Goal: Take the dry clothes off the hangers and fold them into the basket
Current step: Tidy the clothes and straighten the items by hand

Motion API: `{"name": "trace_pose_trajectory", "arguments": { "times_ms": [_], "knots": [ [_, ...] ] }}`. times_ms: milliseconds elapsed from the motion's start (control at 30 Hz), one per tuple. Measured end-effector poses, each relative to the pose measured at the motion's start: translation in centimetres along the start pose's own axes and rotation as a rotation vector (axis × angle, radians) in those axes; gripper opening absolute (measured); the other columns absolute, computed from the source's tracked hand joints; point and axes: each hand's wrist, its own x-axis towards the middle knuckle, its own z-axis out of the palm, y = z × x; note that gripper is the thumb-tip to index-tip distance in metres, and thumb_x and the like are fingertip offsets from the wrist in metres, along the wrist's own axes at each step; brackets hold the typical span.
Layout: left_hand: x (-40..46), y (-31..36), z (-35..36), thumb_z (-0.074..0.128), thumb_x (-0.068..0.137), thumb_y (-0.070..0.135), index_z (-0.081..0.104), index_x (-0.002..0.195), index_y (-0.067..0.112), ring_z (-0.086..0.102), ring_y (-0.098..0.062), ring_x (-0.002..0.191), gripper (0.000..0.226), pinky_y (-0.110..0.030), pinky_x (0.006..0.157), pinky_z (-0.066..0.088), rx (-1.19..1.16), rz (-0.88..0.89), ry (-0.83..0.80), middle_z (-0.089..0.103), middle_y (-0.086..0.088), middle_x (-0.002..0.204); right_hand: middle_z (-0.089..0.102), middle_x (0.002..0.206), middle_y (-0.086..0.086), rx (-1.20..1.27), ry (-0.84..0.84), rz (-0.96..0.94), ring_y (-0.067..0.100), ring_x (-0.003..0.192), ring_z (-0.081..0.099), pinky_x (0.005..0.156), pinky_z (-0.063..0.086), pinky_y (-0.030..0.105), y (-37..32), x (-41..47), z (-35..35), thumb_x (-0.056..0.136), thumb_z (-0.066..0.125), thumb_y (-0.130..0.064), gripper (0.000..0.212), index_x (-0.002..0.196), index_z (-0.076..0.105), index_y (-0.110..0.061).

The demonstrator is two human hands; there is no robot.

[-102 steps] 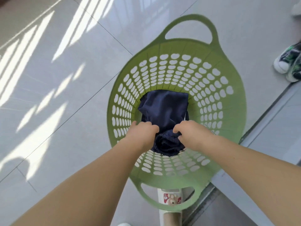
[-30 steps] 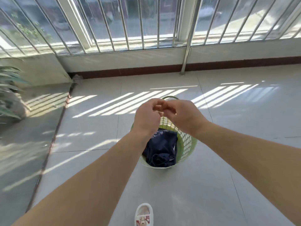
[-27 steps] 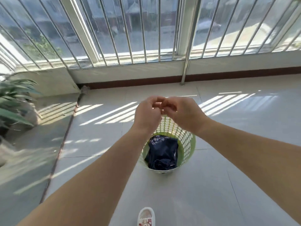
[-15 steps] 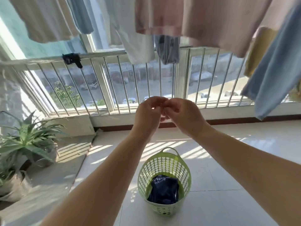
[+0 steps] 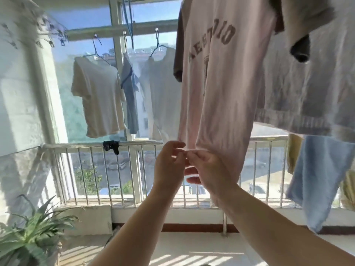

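A pink T-shirt (image 5: 222, 89) with grey lettering hangs right in front of me, its top out of frame. My right hand (image 5: 209, 169) is raised to its lower hem, with thumb and forefinger pinching the edge and the other fingers spread. My left hand (image 5: 169, 166) is beside it with loosely curled fingers, fingertips touching the same hem. Farther back, a cream T-shirt (image 5: 98, 96), a light blue shirt (image 5: 130, 100) and a white shirt (image 5: 163, 93) hang on wire hangers. The basket is out of view.
A grey sweater (image 5: 307, 83) and a light blue cloth (image 5: 318, 179) hang close on the right. A metal railing (image 5: 134, 169) with a dark item (image 5: 111, 146) clipped on it closes the balcony ahead. A potted plant (image 5: 28, 233) stands at the lower left.
My view has tilted up from the basket on the floor to the hanging clothes. Both hands, held together, rose to the pink T-shirt's hem. The basket has dropped out of view.
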Motion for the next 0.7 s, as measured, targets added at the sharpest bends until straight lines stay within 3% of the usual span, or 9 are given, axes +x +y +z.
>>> {"name": "trace_pose_trajectory", "arguments": {
  "times_ms": [100, 233, 333, 467, 600, 700],
  "knots": [
    [1.0, 1.2, -1.1, 0.048, 0.091, 0.003, 0.059, 0.098, 0.016, 0.068, -0.021, 0.074, 0.018, -0.043, 0.073, 0.058, -0.028, 0.002, 0.036, 0.067, -0.005, 0.087, 0.072, 0.093, 0.004, 0.040, -0.027, -0.003, 0.014, 0.081, 0.068, 0.069, 0.055, 0.026, -1.9, 0.3, 1.4, 0.098, 0.044, -0.017, 0.022, 0.099, 0.065, -0.016],
    [4.0, 4.0, -2.1, 0.048, 0.092, 0.006, 0.063, 0.101, 0.014, 0.067, -0.013, 0.071, 0.019, -0.028, 0.062, 0.057, -0.011, 0.128, 0.072, 0.069, -0.002, 0.086, 0.069, 0.101, 0.002, -0.091, 0.004, -0.170, 0.012, 0.090, 0.067, 0.075, 0.056, 0.024, -6.0, 1.9, 2.2, 0.098, 0.043, -0.015, 0.022, 0.110, 0.061, -0.018],
    [6.8, 7.1, -2.2, 0.049, 0.091, 0.008, 0.065, 0.097, 0.017, 0.069, -0.019, 0.076, 0.020, -0.042, 0.072, 0.058, -0.024, 0.234, 0.064, 0.071, -0.001, 0.084, 0.068, 0.103, 0.000, -0.256, 0.086, -0.335, 0.009, 0.091, 0.065, 0.077, 0.054, 0.017, -9.7, 3.8, 1.9, 0.097, 0.043, -0.014, 0.025, 0.115, 0.061, -0.017],
    [11.0, 12.0, -2.0, 0.049, 0.088, 0.005, 0.065, 0.097, 0.019, 0.068, -0.021, 0.079, 0.023, -0.043, 0.071, 0.057, -0.079, 0.382, 0.048, 0.071, 0.000, 0.085, 0.066, 0.108, -0.001, -0.581, 0.219, -0.544, 0.010, 0.099, 0.061, 0.073, 0.044, 0.003, -15.7, 6.6, 0.9, 0.097, 0.041, -0.014, 0.030, 0.120, 0.060, -0.017],
    [14.7, 15.3, -1.7, 0.050, 0.088, 0.008, 0.061, 0.095, 0.028, 0.067, -0.019, 0.074, 0.024, -0.044, 0.074, 0.056, -0.045, 0.477, -0.043, 0.068, 0.005, 0.077, 0.060, 0.112, 0.003, -0.959, 0.399, -0.662, 0.018, 0.104, 0.057, 0.083, 0.045, 0.027, -20.4, 8.8, 0.3, 0.097, 0.039, -0.016, 0.028, 0.118, 0.058, -0.015],
    [17.3, 16.8, -1.2, 0.046, 0.090, 0.007, 0.057, 0.093, 0.034, 0.062, -0.006, 0.059, 0.029, -0.029, 0.065, 0.054, -0.031, 0.506, -0.079, 0.065, 0.011, 0.074, 0.049, 0.126, 0.004, -1.337, 0.513, -0.695, 0.021, 0.116, 0.048, 0.089, 0.041, 0.030, -23.1, 10.2, -0.2, 0.094, 0.042, -0.013, 0.030, 0.122, 0.054, -0.015]
  ]
}}
